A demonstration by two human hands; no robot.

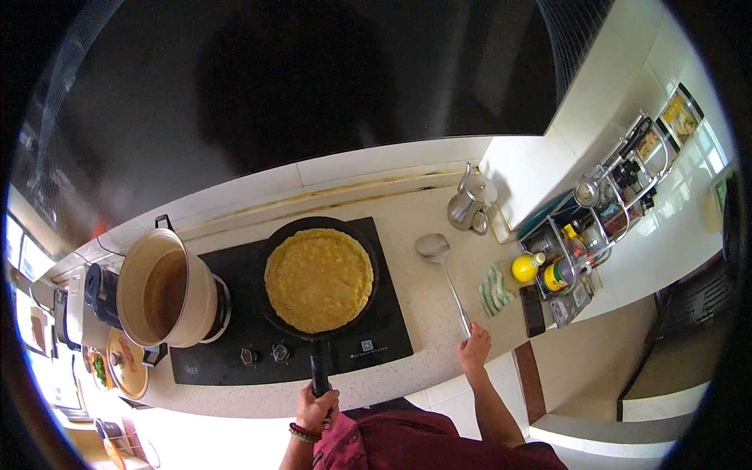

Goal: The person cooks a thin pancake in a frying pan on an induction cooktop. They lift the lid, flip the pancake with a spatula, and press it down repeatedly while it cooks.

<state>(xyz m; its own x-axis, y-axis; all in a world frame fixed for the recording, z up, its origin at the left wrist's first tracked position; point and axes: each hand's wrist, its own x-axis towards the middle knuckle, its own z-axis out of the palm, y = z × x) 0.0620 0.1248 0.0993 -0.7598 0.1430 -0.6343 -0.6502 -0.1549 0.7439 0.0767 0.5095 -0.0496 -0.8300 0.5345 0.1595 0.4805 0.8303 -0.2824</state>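
A black frying pan (376,267) sits on the right part of the black cooktop (223,358). Inside it lies a round yellow pancake (320,279) that covers nearly the whole base. My left hand (316,405) is wrapped around the pan's black handle (319,367), over the counter's front edge. To the right, my right hand (474,348) grips the handle end of a metal spatula (433,247). The spatula's blade points away from me, low over or on the counter; whether it touches is hard to tell.
A deep cream pot (202,305) stands at left, its patterned lid (126,367) beside it. At right are a metal pitcher (467,205), a green-striped cloth (495,291), a yellow bottle (526,268), a dark phone (533,311) and a metal seasoning rack (623,217).
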